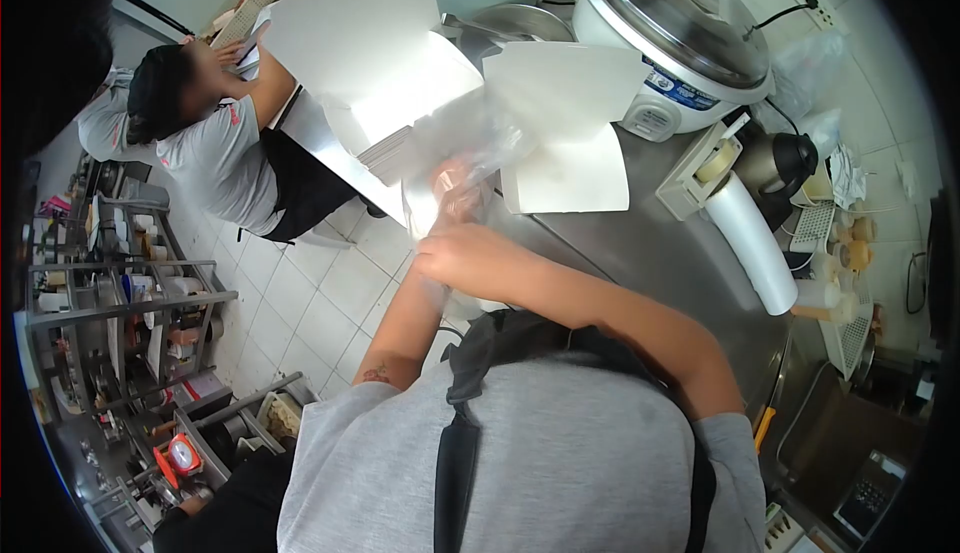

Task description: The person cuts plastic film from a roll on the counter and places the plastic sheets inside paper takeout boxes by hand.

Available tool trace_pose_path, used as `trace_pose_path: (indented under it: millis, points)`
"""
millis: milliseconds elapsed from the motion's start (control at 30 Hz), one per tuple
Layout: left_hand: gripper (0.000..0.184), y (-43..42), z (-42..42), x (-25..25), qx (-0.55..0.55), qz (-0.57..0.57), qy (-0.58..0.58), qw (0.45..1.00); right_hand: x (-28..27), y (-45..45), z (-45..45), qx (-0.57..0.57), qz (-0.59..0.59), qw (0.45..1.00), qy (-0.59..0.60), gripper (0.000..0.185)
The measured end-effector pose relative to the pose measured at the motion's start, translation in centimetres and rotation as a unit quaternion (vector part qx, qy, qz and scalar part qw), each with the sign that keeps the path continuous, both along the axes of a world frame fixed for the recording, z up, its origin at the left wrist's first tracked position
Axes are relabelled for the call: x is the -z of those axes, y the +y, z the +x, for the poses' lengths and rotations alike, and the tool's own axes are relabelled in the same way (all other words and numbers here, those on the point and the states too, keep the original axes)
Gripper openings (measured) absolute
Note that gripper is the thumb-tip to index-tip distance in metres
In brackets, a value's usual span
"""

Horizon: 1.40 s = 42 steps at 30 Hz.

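Note:
My left hand (456, 185) reaches forward over the counter's edge, inside thin clear plastic (485, 138) that looks like a disposable glove. Motion and the plastic blur its fingers. Across my left wrist lies my right hand (450, 256), its fingers closed around the plastic there. Just beyond are two white cardboard boxes with lids raised: the left box (408, 88) catches bright light, and the right box (568, 168) stands on the steel counter. A stack of thin white edges (385, 156) shows at the left box's near side.
A large rice cooker (655, 78) stands at the back right, by a tape dispenser (700, 168) and a white plastic roll (752, 243). Another person (220, 163) leans over the counter at left. Metal shelving (130, 298) holds various items. A red scale (183, 455) sits lower left.

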<state>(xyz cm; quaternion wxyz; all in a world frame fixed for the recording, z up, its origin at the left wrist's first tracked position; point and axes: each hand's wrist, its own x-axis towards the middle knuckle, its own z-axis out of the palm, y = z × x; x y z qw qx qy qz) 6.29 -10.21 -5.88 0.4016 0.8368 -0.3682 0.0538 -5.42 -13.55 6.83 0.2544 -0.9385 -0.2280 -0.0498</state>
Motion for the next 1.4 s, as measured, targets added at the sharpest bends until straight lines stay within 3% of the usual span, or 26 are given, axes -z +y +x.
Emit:
trace_pose_path:
  millis: [100, 133, 233, 333, 433, 467, 533, 600, 667, 733, 800, 900, 933, 1000, 1067, 1133, 1200, 1333, 1400]
  points:
    - [0.020, 0.2, 0.4, -0.5, 0.010, -0.095, 0.073, 0.993, -0.1, -2.7, -4.3, 0.086, 0.084, 0.987, -0.105, 0.010]
    - [0.020, 0.2, 0.5, -0.6, -0.007, -0.098, 0.080, 0.992, 0.1, -4.4, -6.3, 0.114, 0.077, 0.987, -0.081, 0.009]
    - [0.017, -1.0, 0.7, -0.7, -0.144, 0.043, -0.011, 0.989, 0.9, -9.6, -13.6, 0.293, 0.036, 0.955, -0.033, 0.007]
    - [0.017, -2.5, -1.1, -2.1, -0.151, -0.088, 0.074, 0.982, 4.4, -13.0, -20.9, 0.461, -0.025, 0.884, 0.068, 0.005]
    - [0.022, -3.7, -3.1, -2.6, -0.128, -0.069, 0.108, 0.983, 8.5, -14.6, -24.2, 0.522, 0.030, 0.830, 0.192, 0.014]
    - [0.020, -3.9, -3.6, -2.8, -0.120, -0.064, 0.095, 0.986, 8.8, -15.1, -24.5, 0.558, 0.029, 0.815, 0.153, 0.017]
    - [0.016, -3.8, -4.2, -3.1, -0.112, -0.049, 0.064, 0.990, 7.1, -15.3, -22.5, 0.618, 0.032, 0.782, 0.075, 0.026]
    - [0.015, -3.5, -4.3, -3.0, -0.104, -0.043, 0.068, 0.991, 3.8, -14.5, -19.8, 0.613, 0.152, 0.775, 0.023, 0.047]
    - [0.017, -3.3, -4.3, -2.5, -0.096, -0.071, 0.080, 0.990, 1.6, -12.3, -17.1, 0.509, 0.219, 0.832, -0.032, 0.078]
    - [0.020, -3.1, -4.0, -1.6, -0.093, -0.132, 0.097, 0.982, -0.4, -8.6, -14.7, 0.455, 0.156, 0.875, -0.055, 0.108]
    - [0.021, -2.8, -4.6, -3.5, -0.124, -0.071, 0.073, 0.987, -0.9, -6.9, -13.2, 0.449, 0.067, 0.890, -0.034, 0.126]
    - [0.021, -1.9, -4.7, -3.9, -0.126, -0.040, 0.084, 0.988, 0.1, -5.7, -13.2, 0.430, 0.042, 0.900, -0.061, 0.107]
    - [0.021, -1.8, -4.6, -3.7, -0.116, -0.041, 0.095, 0.988, 1.1, -6.0, -13.3, 0.433, 0.052, 0.895, -0.093, 0.094]
    - [0.022, -2.0, -4.8, -2.6, -0.091, -0.157, 0.124, 0.976, 4.1, -7.1, -13.8, 0.442, 0.072, 0.881, -0.155, 0.069]
    - [0.023, -2.4, -4.7, -1.8, -0.100, -0.211, 0.143, 0.962, 6.3, -9.6, -13.8, 0.521, 0.137, 0.820, -0.193, 0.025]
    - [0.024, -2.9, -4.2, -1.2, -0.143, -0.206, 0.154, 0.956, 4.9, -12.0, -12.7, 0.652, 0.349, 0.671, -0.055, 0.020]
    - [0.024, -2.9, -3.4, -0.3, -0.144, -0.171, 0.221, 0.949, 6.0, -16.5, -11.6, 0.638, 0.311, 0.699, -0.090, 0.027]
    - [0.027, -3.5, -3.3, -2.7, -0.132, -0.128, 0.334, 0.924, 8.6, -21.5, -9.4, 0.629, 0.262, 0.732, -0.015, 0.027]
    - [0.030, -3.8, -2.6, -2.0, -0.136, -0.123, 0.307, 0.934, 9.0, -22.5, -8.4, 0.616, 0.267, 0.741, 0.003, 0.027]
